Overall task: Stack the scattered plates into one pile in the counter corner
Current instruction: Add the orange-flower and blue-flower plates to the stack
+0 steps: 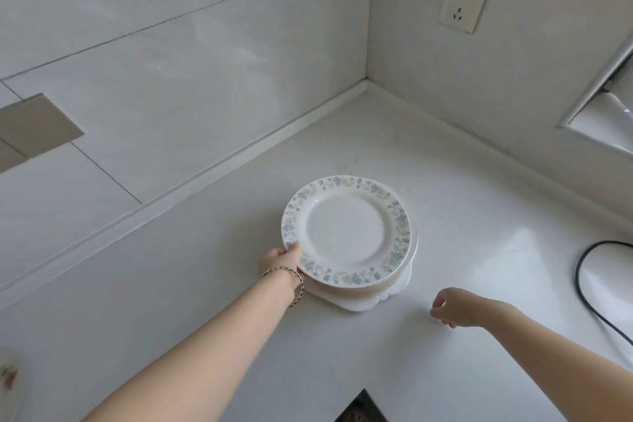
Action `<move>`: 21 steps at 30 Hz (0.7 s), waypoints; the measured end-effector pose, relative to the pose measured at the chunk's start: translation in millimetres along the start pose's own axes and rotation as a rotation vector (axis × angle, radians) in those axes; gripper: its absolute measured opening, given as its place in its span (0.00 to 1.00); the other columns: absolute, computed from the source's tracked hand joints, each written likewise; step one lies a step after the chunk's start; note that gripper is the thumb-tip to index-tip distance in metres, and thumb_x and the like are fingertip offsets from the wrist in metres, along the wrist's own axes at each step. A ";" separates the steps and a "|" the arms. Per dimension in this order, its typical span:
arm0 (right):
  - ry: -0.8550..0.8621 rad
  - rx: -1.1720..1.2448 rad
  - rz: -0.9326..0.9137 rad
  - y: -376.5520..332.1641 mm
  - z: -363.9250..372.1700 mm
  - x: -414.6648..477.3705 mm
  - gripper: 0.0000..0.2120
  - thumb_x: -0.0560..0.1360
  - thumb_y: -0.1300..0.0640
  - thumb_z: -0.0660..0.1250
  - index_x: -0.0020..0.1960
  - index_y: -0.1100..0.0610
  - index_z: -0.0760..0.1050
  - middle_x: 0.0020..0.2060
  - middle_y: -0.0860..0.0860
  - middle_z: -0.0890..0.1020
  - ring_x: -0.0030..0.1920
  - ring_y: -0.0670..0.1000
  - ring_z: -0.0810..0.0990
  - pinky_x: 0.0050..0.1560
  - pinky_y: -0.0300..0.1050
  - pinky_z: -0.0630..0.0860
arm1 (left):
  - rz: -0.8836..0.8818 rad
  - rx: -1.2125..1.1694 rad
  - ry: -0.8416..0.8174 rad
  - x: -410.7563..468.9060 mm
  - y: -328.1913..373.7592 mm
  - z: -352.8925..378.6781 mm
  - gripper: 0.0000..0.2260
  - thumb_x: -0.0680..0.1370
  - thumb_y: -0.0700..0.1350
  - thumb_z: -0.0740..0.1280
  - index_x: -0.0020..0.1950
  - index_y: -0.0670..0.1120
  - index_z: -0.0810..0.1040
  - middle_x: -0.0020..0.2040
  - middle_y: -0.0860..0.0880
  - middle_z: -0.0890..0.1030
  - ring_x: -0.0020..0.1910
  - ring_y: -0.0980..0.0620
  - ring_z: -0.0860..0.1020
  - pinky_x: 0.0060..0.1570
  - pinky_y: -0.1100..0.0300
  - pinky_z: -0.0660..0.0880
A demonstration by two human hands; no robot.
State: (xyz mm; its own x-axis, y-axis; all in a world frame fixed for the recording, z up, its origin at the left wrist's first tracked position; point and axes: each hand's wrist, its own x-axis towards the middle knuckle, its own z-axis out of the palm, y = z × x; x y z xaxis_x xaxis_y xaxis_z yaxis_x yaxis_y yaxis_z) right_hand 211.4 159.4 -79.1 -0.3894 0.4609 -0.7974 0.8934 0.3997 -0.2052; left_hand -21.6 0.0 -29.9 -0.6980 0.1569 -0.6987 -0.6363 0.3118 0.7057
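While the left hand (279, 262) grips the floral plate (346, 229), the right hand (452, 307) hovers.

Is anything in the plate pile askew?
Yes. The top plate, held at its rim by the left hand, sits shifted left; lower plates show at its right edge. A white piece under the pile juts out in front.

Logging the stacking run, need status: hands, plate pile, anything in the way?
Left hand grips top plate rim. Right hand loose, empty, right of pile. Pile short of the corner. Black cable far right, clear of pile.
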 end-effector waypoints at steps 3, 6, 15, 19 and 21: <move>0.001 0.002 -0.010 -3.9 2.3 2.0 0.06 0.75 0.55 0.59 0.42 0.56 0.72 0.34 0.50 0.76 0.33 0.48 0.73 0.34 0.35 0.67 | 0.089 0.285 -0.039 0.8 1.8 -8.8 0.15 0.76 0.43 0.66 0.32 0.43 0.65 0.29 0.45 0.77 0.23 0.51 0.76 0.23 0.63 0.74; -0.003 -0.002 -0.010 -6.2 4.5 1.5 0.06 0.75 0.55 0.59 0.43 0.56 0.72 0.34 0.50 0.76 0.34 0.49 0.73 0.34 0.36 0.67 | 0.237 0.543 -0.043 8.3 0.6 -12.6 0.17 0.76 0.48 0.65 0.30 0.46 0.63 0.16 0.51 0.74 0.19 0.53 0.74 0.25 0.65 0.67; -0.006 -0.010 0.005 -8.3 5.4 -0.1 0.07 0.76 0.55 0.59 0.46 0.57 0.73 0.37 0.50 0.78 0.39 0.50 0.75 0.41 0.38 0.70 | 0.419 0.762 0.000 -1.7 -6.1 -2.2 0.11 0.75 0.52 0.65 0.46 0.46 0.68 0.43 0.49 0.76 0.44 0.45 0.75 0.43 0.59 0.68; -0.002 -0.017 -0.009 -13.0 4.3 -1.2 0.07 0.77 0.55 0.59 0.46 0.57 0.73 0.38 0.50 0.78 0.40 0.50 0.76 0.39 0.37 0.70 | 0.385 0.495 -0.178 -7.3 -15.6 7.2 0.32 0.77 0.43 0.64 0.76 0.41 0.51 0.75 0.46 0.62 0.73 0.48 0.64 0.73 0.57 0.60; -0.004 -0.024 -0.017 -14.9 5.4 -1.8 0.07 0.77 0.54 0.59 0.46 0.57 0.73 0.36 0.49 0.77 0.39 0.50 0.75 0.39 0.37 0.70 | 0.381 0.514 -0.180 -12.7 -18.2 10.9 0.34 0.79 0.42 0.61 0.77 0.40 0.42 0.78 0.46 0.53 0.76 0.51 0.56 0.73 0.62 0.53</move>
State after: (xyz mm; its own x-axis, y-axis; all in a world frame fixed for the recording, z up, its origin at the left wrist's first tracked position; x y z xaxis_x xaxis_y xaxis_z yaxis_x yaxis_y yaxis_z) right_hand 200.0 148.3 -77.7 -0.4034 0.4508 -0.7963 0.8809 0.4267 -0.2047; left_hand 2.4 2.5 -35.1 -0.7490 0.4852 -0.4513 -0.0865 0.6037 0.7925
